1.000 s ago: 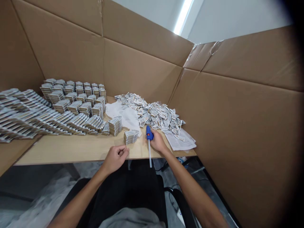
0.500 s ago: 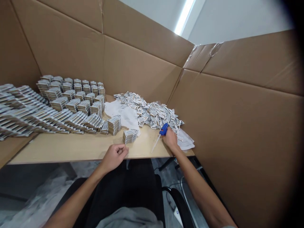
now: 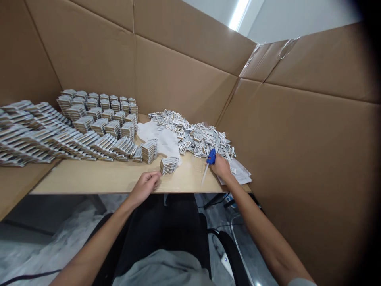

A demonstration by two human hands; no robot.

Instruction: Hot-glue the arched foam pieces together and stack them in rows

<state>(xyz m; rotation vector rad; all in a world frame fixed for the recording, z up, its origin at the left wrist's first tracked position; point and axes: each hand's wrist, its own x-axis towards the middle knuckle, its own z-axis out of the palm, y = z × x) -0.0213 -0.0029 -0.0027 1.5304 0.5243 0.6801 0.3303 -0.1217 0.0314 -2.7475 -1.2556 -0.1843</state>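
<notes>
My right hand is closed around a blue glue gun at the near edge of the loose pile. A pale glue stick juts from the gun toward the table's front edge. My left hand rests at that edge with its fingers curled together; whatever may be inside them is hidden. Just beyond its fingertips stands a short stack of flat grey-and-white pieces with pointed ends and slots. Many similar pieces lie jumbled in a pile past the glue gun.
Another stack stands behind the short one. Rows of stacks and long slanted rows of pieces fill the left side. White sheets lie under part of the pile. Tall cardboard walls enclose the wooden table.
The camera view has shifted, moving the scene slightly right and up. The glue gun stays in my right hand and its stick points more steeply down. My left hand remains closed beside the short stack.
</notes>
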